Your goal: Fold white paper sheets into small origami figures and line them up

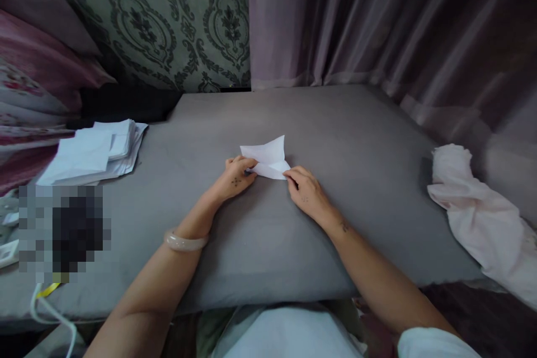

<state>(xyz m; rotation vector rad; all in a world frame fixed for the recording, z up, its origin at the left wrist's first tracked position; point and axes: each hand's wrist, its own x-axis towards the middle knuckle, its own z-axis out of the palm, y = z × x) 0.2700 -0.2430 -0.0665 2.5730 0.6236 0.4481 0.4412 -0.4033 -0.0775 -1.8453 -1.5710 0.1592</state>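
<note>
A small white sheet of paper [268, 155], creased across and partly folded, is held just over the grey-covered table [268, 246]. Its far part stands up, with one corner pointing away from me. My left hand [239, 177] pinches the left edge between thumb and fingers. At the near right corner, my right hand [306, 189] grips the paper between thumb and forefinger. A pale bangle [185, 241] sits on my left wrist.
Left of my hands lies a stack of white papers [94, 148], with a black cloth [126, 103] behind it. A white cable [54, 319] hangs at the near left. Pale pink bundled fabric [482, 207] lies along the right edge. Purple curtains [335, 17] border the far side.
</note>
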